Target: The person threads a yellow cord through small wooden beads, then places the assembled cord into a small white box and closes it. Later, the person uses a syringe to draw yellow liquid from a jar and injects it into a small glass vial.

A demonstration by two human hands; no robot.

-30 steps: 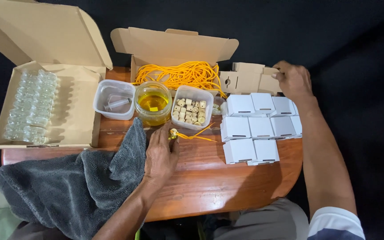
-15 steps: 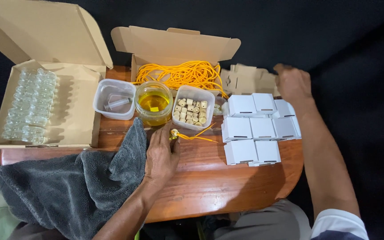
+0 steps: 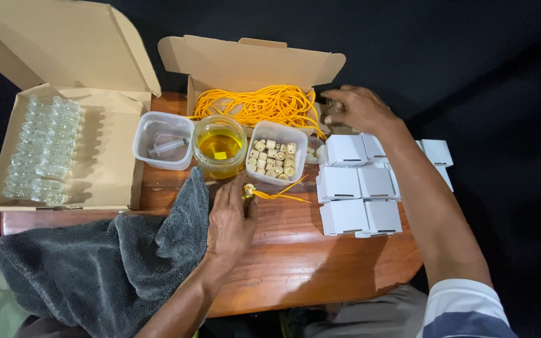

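1. Nearest me, my left hand (image 3: 230, 222) has stayed flat on the wooden table (image 3: 295, 263) beside the grey towel (image 3: 95, 263), fingertips pinching a small bottle with orange cord (image 3: 250, 191).
2. My right hand (image 3: 361, 109) has moved left from the far edge of the white boxes (image 3: 358, 188) to the box of orange cord (image 3: 255, 103); whether its fingers grip anything I cannot tell.
3. Mid-table stand a clear tub (image 3: 163, 141), a jar of yellow liquid (image 3: 220, 145) and a tub of corks (image 3: 275, 156).
4. Far left, an open brown carton holds glass vials (image 3: 44, 147).
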